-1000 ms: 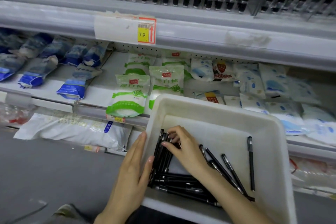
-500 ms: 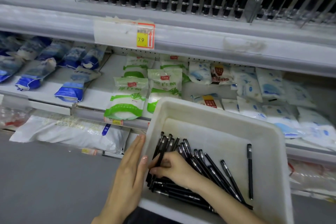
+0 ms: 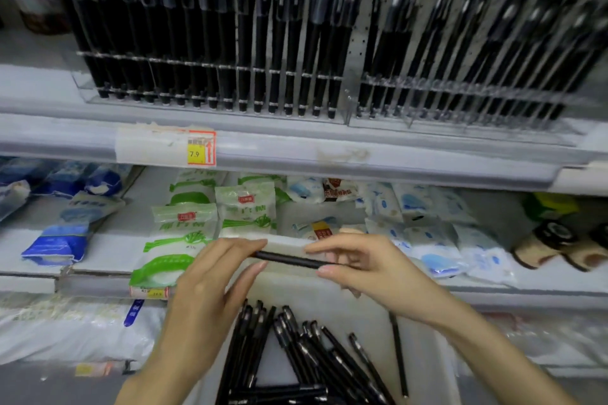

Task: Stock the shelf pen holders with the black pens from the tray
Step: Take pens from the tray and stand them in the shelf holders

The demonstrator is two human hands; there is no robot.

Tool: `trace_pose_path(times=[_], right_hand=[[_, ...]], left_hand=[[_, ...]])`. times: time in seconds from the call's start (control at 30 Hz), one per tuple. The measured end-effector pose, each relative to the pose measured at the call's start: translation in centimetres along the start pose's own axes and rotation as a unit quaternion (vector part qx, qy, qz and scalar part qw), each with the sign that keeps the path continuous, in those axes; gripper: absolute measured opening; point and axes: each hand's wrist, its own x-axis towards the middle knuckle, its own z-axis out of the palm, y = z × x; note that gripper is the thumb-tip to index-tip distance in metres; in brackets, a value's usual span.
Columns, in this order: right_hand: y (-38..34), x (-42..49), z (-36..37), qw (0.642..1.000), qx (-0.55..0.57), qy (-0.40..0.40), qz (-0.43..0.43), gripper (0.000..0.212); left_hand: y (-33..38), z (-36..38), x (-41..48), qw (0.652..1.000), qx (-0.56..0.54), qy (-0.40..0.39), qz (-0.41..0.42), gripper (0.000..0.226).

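**One pen up, a hand on each end**

Head view. Holds a single black pen (image 3: 289,259) level and crosswise, just above the far rim of the white tray (image 3: 365,319). Pinches its left end between thumb and fingers of the left hand (image 3: 210,276). Pinches its right end the same way with the right hand (image 3: 371,268). Grips with both hands closed on that one pen, fingertips facing each other across its barrel.

Below the hands, inside the tray: a loose pile of pens (image 3: 306,355), fanned and overlapping, plus a lone pen (image 3: 398,358) lying apart to the right.

Above, on the upper shelf (image 3: 394,158): two clear pen holders side by side. Left holder (image 3: 210,43) packed with upright black pens. Right holder (image 3: 477,52) also loaded, its pens leaning and blurred. Cannot tell which slots are free.

On the shelf's front edge: a yellow price tag (image 3: 197,152) marked 7.9.

On the lower shelf beyond the tray: green-and-white packets (image 3: 184,240) in the middle, blue packets (image 3: 62,233) to the left, pale packets (image 3: 434,240) to the right.
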Motion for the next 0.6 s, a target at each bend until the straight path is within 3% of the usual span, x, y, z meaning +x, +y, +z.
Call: trace_pose_path(times=[0.1,0.2,0.3,0.43,0.6], right_hand=[[-3.3,-1.0,-4.3,0.994,0.073,0.081,-0.024,0.013],[-6.1,-1.4,-7.2,0.968,0.179,0.156,-0.081,0.011],[-8.7,-0.9,-9.1,0.946,0.215,0.199,-0.139,0.016],[-12.6,0.3,-12.0,0.920,0.100,0.297,-0.235,0.033],[-15.0,3.3,-15.4,0.867,-0.050,0.400,-0.293,0.035]], left_hand=[[1.3,0.1,2.5,0.998,-0.040,0.017,0.051,0.026],[3.6,0.6,5.3,0.992,-0.106,0.027,0.057,0.015],[6.3,1.4,8.2,0.988,-0.136,0.033,0.067,0.015],[8.4,1.8,11.7,0.990,-0.042,0.056,0.125,0.027],[7.6,2.6,15.5,0.971,0.172,0.057,0.157,0.053]])
